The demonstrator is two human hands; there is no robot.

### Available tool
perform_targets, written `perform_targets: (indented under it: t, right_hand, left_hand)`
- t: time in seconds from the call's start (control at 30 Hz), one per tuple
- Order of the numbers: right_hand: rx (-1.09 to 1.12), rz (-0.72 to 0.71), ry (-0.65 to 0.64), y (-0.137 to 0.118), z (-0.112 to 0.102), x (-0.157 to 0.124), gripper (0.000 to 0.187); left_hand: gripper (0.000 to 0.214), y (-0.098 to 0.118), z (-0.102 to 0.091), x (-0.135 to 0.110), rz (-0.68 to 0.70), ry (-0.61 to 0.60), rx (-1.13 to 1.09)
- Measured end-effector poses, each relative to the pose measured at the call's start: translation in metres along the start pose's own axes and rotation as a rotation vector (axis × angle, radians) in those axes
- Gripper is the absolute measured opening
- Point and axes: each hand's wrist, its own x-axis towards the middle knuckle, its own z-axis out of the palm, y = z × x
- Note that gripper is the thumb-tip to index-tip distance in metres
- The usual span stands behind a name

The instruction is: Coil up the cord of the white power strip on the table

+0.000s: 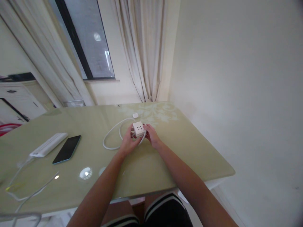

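Observation:
A white power strip (pixel 138 128) with socket holes on its face is held up between my two hands, just over the table. My left hand (pixel 129 141) grips it along the left and lower side. On the right side, my right hand (pixel 151 135) has its fingers closed at the strip's edge, by the cord. The white cord (pixel 109 147) loops out to the left on the tabletop and curves back toward a white plug (pixel 135 115) lying just behind the strip.
The glass-covered table (pixel 189 154) runs to a wall on the right. At left lie a dark smartphone (pixel 67 149), a long white device (pixel 49 145) with a cable attached, and a loose white cable (pixel 35 193). Curtains (pixel 144 47) and a window stand behind the table.

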Motion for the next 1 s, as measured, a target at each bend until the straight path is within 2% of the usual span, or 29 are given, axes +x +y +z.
perform_targets:
  t: [0.07, 0.13, 0.2, 0.27, 0.33, 0.43, 0.5, 0.67, 0.73, 0.9, 1.0]
  right_hand:
    - [-0.079, -0.031, 0.048, -0.002, 0.0, 0.001, 0.035]
    - [-0.142, -0.05, 0.056, -0.003, -0.001, 0.002, 0.033]
    - [-0.186, -0.054, 0.072, -0.004, -0.004, 0.006, 0.033]
    - [-0.218, -0.063, 0.159, -0.003, -0.008, 0.01, 0.03]
    - [-0.231, -0.088, 0.293, -0.001, -0.013, 0.015, 0.026]
    - [-0.226, -0.121, 0.446, 0.004, -0.025, 0.022, 0.02]
    - [-0.211, -0.13, 0.513, 0.007, -0.034, 0.027, 0.018]
    - [-0.172, -0.183, 0.689, 0.007, -0.059, 0.039, 0.022]
    - [-0.166, -0.221, 0.748, 0.003, -0.068, 0.042, 0.024]
    - [-0.154, -0.31, 0.885, -0.005, -0.082, 0.048, 0.02]
    - [-0.143, -0.291, 0.9, -0.007, -0.084, 0.051, 0.014]
  left_hand:
    - [0.088, 0.002, 0.002, 0.0, -0.022, 0.019, -0.015]
    - [0.084, 0.004, 0.001, 0.001, -0.068, 0.055, -0.121]
    - [0.068, 0.004, -0.004, 0.005, -0.139, 0.124, -0.299]
    - [0.049, 0.005, -0.014, 0.01, -0.23, 0.184, -0.521]
    - [0.039, 0.007, -0.026, 0.013, -0.323, 0.209, -0.75]
    - [0.044, 0.011, -0.043, 0.015, -0.415, 0.269, -1.024]
    - [0.052, 0.013, -0.05, 0.015, -0.432, 0.32, -1.113]
    - [0.066, 0.005, -0.058, 0.015, -0.421, 0.468, -1.197]
    - [0.066, 0.001, -0.061, 0.018, -0.454, 0.539, -1.18]
    - [0.027, -0.003, -0.059, 0.024, -0.647, 0.648, -1.053]
    - [0.016, -0.003, -0.052, 0.027, -0.695, 0.68, -0.922]
